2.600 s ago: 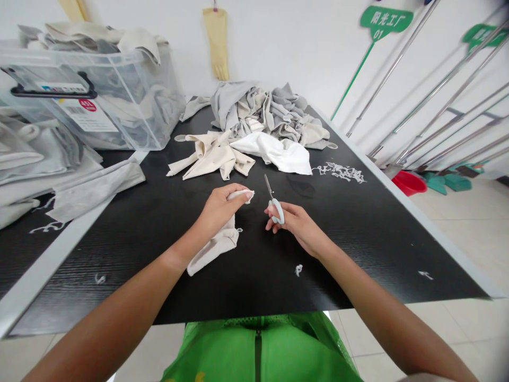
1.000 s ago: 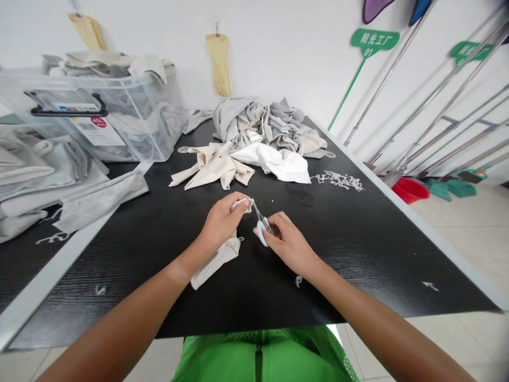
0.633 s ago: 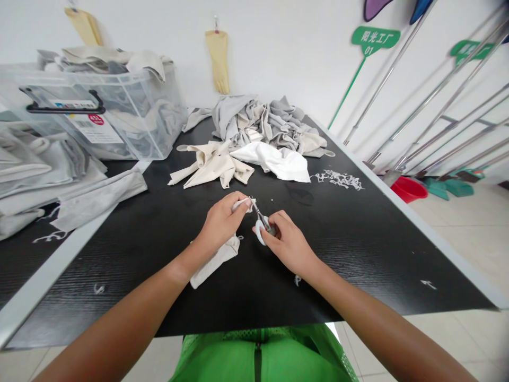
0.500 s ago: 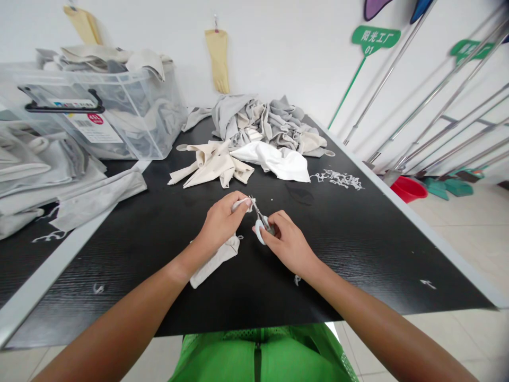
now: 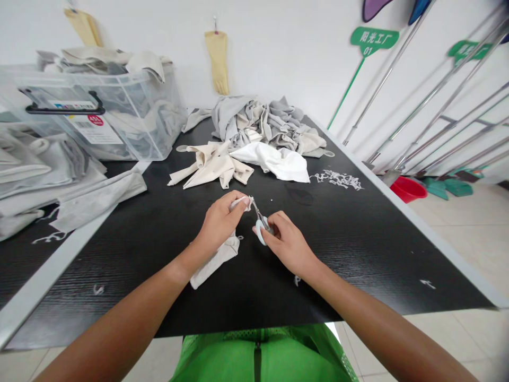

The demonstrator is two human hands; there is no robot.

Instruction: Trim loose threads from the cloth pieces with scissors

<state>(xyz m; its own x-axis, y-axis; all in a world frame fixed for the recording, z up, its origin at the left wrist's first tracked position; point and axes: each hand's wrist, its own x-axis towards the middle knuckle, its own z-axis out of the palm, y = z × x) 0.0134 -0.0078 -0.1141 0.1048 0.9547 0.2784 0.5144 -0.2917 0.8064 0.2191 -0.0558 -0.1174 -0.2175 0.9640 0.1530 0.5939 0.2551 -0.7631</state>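
Note:
My left hand (image 5: 220, 220) is closed round a narrow beige cloth piece (image 5: 214, 258), pinching its upper end while the rest trails down onto the black table (image 5: 358, 233). My right hand (image 5: 286, 244) grips small scissors with pale grey handles (image 5: 260, 223). Their blades point up and left and meet the pinched end of the cloth by my left fingertips. Both hands sit close together over the table's middle.
A heap of grey, beige and white cloths (image 5: 258, 135) lies at the back. A clear plastic bin full of cloth (image 5: 99, 111) and folded grey stacks (image 5: 43, 175) stand at left. White thread scraps (image 5: 338, 179) lie at right. Metal poles (image 5: 429, 101) lean on the wall.
Earlier my right hand held the scissors apart from the cloth; it has moved left and the blades now touch the cloth's pinched end. In the last second the hands barely move.

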